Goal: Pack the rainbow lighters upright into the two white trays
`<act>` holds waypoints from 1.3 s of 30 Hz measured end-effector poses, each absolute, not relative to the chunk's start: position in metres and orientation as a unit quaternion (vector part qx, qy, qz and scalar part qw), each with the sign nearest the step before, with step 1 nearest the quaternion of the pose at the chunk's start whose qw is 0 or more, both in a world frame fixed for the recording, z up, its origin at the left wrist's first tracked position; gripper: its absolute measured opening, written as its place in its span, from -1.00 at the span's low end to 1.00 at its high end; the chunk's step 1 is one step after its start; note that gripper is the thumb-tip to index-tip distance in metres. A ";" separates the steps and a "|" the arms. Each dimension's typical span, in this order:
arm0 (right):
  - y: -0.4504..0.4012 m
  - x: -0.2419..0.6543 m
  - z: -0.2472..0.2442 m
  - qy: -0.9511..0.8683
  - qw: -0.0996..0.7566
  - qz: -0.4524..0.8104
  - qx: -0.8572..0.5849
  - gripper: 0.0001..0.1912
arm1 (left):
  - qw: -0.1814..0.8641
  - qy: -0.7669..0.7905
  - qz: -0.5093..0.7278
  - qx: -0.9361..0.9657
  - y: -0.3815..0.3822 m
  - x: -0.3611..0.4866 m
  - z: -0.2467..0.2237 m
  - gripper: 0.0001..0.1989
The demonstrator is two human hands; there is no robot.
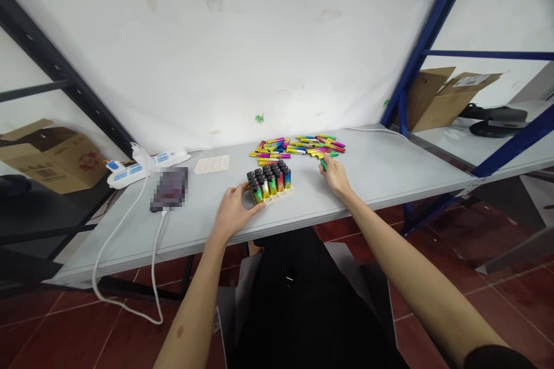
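Observation:
Several lighters (272,181) with black tops and shiny coloured bodies stand upright in rows in a pale tray (279,196). My left hand (236,207) is wrapped round the left end of this group, thumb at the front and fingers behind. At the near right edge of a loose pile of shiny coloured pieces (272,147), my right hand (335,176) is closed with its fingertips on a green piece (324,165). The pile's pieces are slim, in yellow, pink, blue and green. My fingers hide part of the green piece, so its exact kind does not show.
A pale flat tray with a grid of hollows (212,164) lies left on the grey table (381,176). Further left are a blurred-out phone (169,187) with a white cable and a power strip (149,166). Open cardboard boxes (60,155) and metal shelf frames (426,52) flank the table.

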State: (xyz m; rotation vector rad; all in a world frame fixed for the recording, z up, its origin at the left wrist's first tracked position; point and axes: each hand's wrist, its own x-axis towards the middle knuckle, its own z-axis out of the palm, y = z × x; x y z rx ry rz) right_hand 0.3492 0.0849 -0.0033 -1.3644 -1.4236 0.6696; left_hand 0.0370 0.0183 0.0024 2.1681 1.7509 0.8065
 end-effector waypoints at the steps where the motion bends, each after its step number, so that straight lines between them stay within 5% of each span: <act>1: 0.084 0.349 -0.003 -0.583 0.514 0.279 -0.564 -0.38 | 0.120 0.599 0.277 0.742 0.018 0.037 0.003 -0.34; 39: 0.081 0.348 -0.006 -0.566 0.536 0.274 -0.564 -0.43 | 0.117 0.594 0.285 0.743 0.017 0.037 0.003 -0.37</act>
